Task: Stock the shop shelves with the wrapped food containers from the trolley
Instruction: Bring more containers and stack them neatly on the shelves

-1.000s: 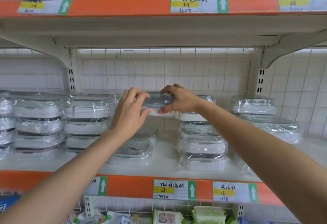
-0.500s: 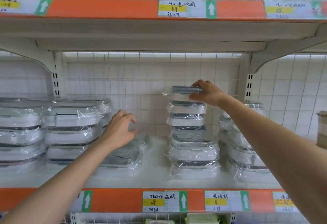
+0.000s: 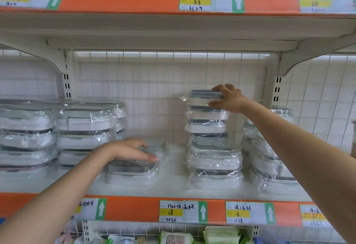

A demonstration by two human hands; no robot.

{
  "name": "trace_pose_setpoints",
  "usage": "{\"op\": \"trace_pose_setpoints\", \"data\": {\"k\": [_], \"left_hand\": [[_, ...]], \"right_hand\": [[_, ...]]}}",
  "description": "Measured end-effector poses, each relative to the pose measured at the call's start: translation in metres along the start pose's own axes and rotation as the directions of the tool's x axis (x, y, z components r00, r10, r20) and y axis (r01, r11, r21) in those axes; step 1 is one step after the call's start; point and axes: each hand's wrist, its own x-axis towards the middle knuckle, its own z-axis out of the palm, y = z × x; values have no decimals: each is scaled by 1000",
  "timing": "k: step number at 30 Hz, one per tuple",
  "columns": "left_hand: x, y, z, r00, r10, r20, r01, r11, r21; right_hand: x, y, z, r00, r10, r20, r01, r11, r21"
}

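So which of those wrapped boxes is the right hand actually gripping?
The topmost container of the tall middle stack; the right hand clasps its end. The others sit beneath or in neighbouring stacks.

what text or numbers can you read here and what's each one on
"42 电吹风", "89", "6629": upper shelf tag.
"7703 保温杯", "28", "7030": lower shelf tag.
"18", "1278", heading unclear: next tag to the right.
Other tags, at upper left, upper right, lower left and lower right: too blurred to read.
Wrapped containers: no readable print.

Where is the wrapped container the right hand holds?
Head view, right of centre: the clear-wrapped white container with grey lid tops the middle stack, gripped by the right hand.
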Motion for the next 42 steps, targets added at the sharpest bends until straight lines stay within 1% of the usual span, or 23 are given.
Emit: {"op": "trace_pose_setpoints", "data": {"k": [3,6,9,10,12,13,14,17,19,21,23,24,26,27,28,29,31,33,35,37,39,40,42], "left_hand": [[-4,3,-1,994,-30,104,19,994,110],[-5,4,3,996,-43,78,26,977,213],[-4,2,4,995,-77,67,61,974,219],[-2,3,5,997,-75,31,69,984,164],[7,2,7,991,-53,-126,57,998,27],[14,0,9,977,-41,-208,44,999,7],[20,-2,12,967,-36,-252,38,999,6],[39,-9,19,975,-37,-219,47,998,43],[42,-9,17,964,-37,-264,68,992,110],[40,-4,12,947,-15,-321,68,985,156],[38,-2,9,960,1,-280,57,978,201],[40,-2,9,975,4,-221,43,977,207],[48,-5,9,998,-4,-67,13,990,141],[53,-6,10,1000,-2,-11,3,995,99],[57,-6,12,1000,-10,6,9,997,83],[61,-6,14,999,-27,-17,29,996,86],[66,-6,19,988,-38,-149,51,995,82],[66,-5,19,957,13,-288,-13,1000,0],[56,-2,9,921,72,-382,-107,992,-70],[37,5,-6,898,119,-423,-175,980,-96],[11,13,-21,875,171,-452,-212,976,-41],[-4,19,-27,869,200,-452,-230,973,-12],[-31,25,-33,892,241,-383,-263,965,-6]], "right_hand": [[-2,-5,-2,1000,3,5,-4,999,42],[-7,-12,-4,999,-27,-45,31,997,77],[-11,-22,-3,996,-63,-67,70,992,108],[-12,-26,-1,994,-77,-73,85,990,112],[-14,-36,1,990,-112,-88,122,986,111],[-16,-42,1,986,-138,-93,147,984,99],[-17,-48,2,980,-170,-99,178,982,70],[-23,-68,3,953,-275,-125,265,960,-89],[-26,-80,6,934,-327,-142,306,940,-150],[-27,-89,9,923,-345,-170,316,933,-175],[-26,-94,10,924,-331,-192,296,936,-190],[-26,-95,10,927,-319,-199,282,940,-194],[-25,-95,11,934,-291,-205,254,948,-192],[-25,-93,12,939,-276,-207,239,953,-185],[-25,-92,13,943,-260,-208,226,959,-174],[-26,-90,13,947,-245,-207,214,963,-163],[-27,-86,13,955,-217,-201,192,972,-139],[-28,-83,13,960,-195,-199,175,978,-113],[-27,-81,12,964,-181,-193,170,983,-73],[-26,-83,11,968,-170,-182,171,985,-10],[-25,-87,11,970,-162,-183,176,982,65],[-24,-90,12,970,-158,-186,178,980,94],[-22,-97,17,971,-159,-176,183,975,127]]}}
